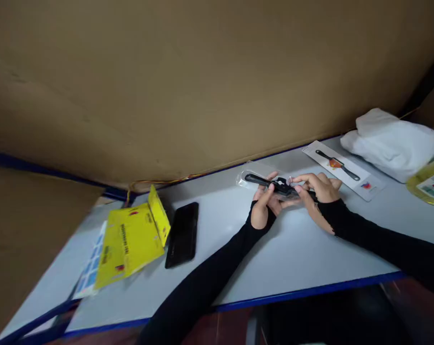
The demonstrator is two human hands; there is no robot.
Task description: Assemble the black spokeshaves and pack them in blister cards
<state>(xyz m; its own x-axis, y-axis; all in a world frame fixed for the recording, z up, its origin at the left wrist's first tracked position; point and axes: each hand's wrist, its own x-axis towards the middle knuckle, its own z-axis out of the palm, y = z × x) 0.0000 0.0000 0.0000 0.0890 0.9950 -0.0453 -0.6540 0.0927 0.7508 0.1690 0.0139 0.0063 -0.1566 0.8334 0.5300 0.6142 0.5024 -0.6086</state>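
Note:
Both my hands meet over the pale table, in long black sleeves. My left hand and my right hand together hold a slim black tool that lies in a clear plastic blister shell. The left thumb rests on top of the tool, while the right fingers pinch its right end. A white backing card printed with the same black tool lies just right of my right hand.
A black phone lies flat left of my hands. Further left is a yellow folded card pack over a blue-squared sheet. A white plastic bag and a yellow package sit far right. Brown cardboard walls rise behind.

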